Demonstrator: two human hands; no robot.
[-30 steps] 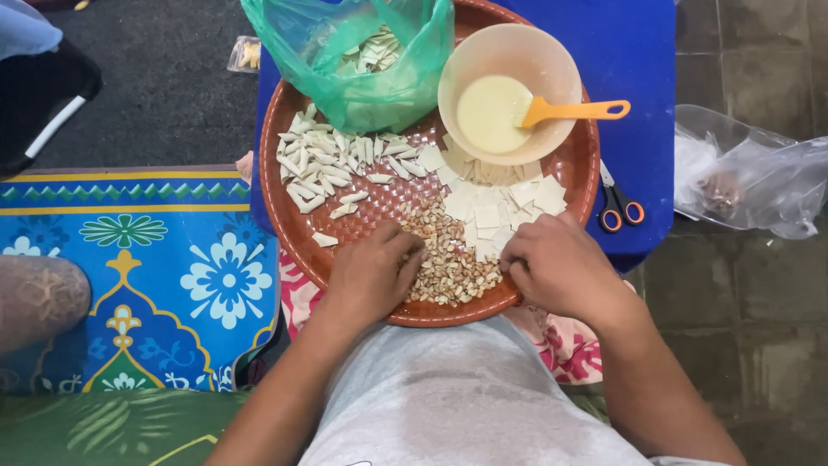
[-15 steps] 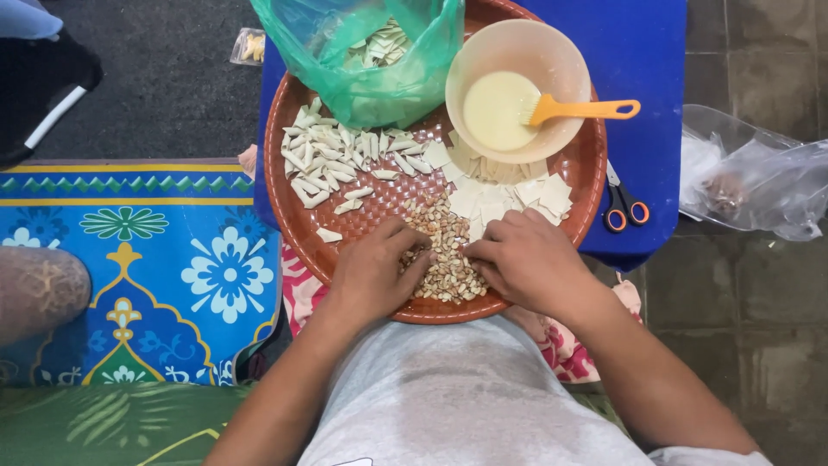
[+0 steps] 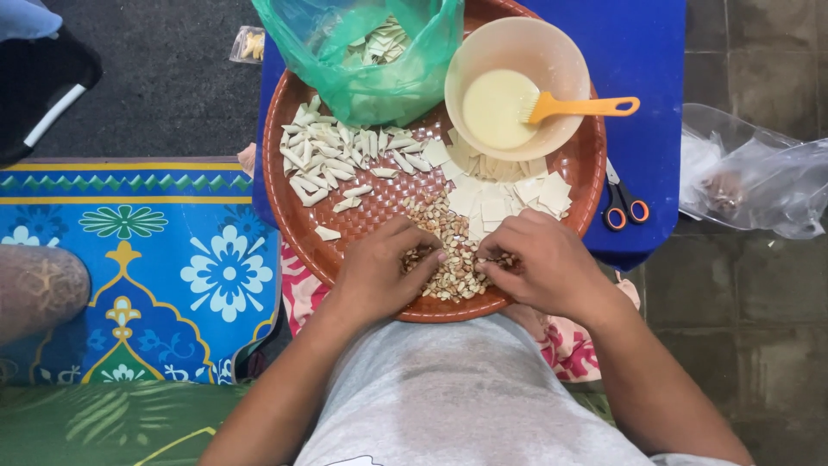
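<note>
A round brown woven tray (image 3: 285,207) rests on a blue stool in front of me. At its near edge lies a heap of peanuts (image 3: 453,259). My left hand (image 3: 379,267) and my right hand (image 3: 539,259) both rest on that heap, fingers curled into the nuts and almost meeting in the middle. Square pale wrappers (image 3: 509,194) lie just beyond my right hand. Small folded pastry pieces (image 3: 332,160) are spread over the tray's left part. A beige bowl (image 3: 517,82) of pale liquid with an orange brush (image 3: 578,108) sits at the tray's far right.
A green plastic bag (image 3: 371,60) with more pastry pieces lies on the tray's far side. Orange-handled scissors (image 3: 623,203) lie on the blue stool (image 3: 655,103). A clear plastic bag (image 3: 750,177) sits on the tiled floor at right. A blue patterned mat (image 3: 138,259) lies at left.
Both hands have drawn closer together over the peanut heap, the right hand sliding left and curling onto the nuts. The tray, bowl and bags stay put.
</note>
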